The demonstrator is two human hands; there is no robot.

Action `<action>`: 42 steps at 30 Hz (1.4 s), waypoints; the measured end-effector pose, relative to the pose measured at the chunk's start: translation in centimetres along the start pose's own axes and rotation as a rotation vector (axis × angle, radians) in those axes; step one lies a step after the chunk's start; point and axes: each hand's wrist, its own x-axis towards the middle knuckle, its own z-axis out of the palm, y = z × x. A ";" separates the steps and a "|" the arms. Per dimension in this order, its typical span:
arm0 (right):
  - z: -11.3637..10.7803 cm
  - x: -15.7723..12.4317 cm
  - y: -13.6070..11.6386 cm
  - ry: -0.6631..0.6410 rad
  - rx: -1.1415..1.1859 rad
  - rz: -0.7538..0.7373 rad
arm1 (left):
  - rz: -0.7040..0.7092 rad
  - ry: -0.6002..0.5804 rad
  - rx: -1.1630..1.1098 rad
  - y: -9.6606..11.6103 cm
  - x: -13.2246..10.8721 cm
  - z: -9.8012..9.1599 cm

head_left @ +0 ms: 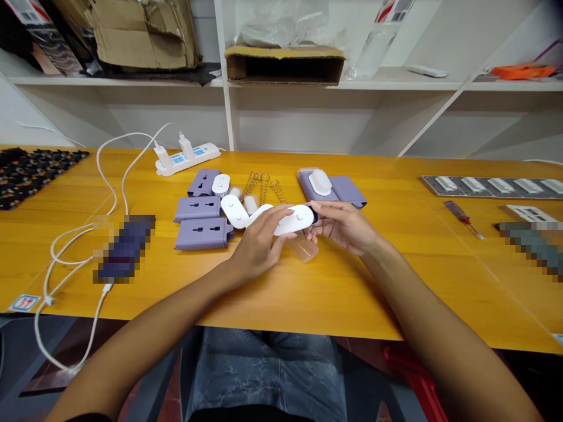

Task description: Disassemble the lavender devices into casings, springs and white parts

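Note:
Over the table I hold a white oval plastic cap [303, 217], with a dark edge showing at its right end. My left hand [260, 241] is closed on its left part, fingers on top and thumb along the near side. Around its right end, the fingers of my right hand [343, 225] are closed. A translucent pinkish cover [304, 247] shows below the hands; whether a finger touches it is hidden. White oval caps [234, 211] lie left of and behind my left hand. Several lilac plastic housings [203, 234] with slots are stacked in a column at left.
Coil springs [264, 189] stand behind my hands. At back right are a lilac housing [348, 190] and a white oval piece [320, 181]. A power strip [189, 158], cables and a blurred phone [126, 249] occupy the left; a screwdriver [464, 218] lies right.

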 end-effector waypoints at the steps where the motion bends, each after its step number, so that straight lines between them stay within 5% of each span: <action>1: 0.1 0.0 0.0 -0.008 0.002 0.002 | 0.000 0.001 -0.003 0.0 0.0 0.0; 32: 0.8 -0.7 0.4 -0.088 -0.063 0.014 | 0.070 -0.065 -0.024 -0.6 0.0 0.0; 42: 0.2 -0.2 0.2 -0.050 -0.086 -0.082 | -0.036 0.060 -0.002 -0.3 0.3 -0.3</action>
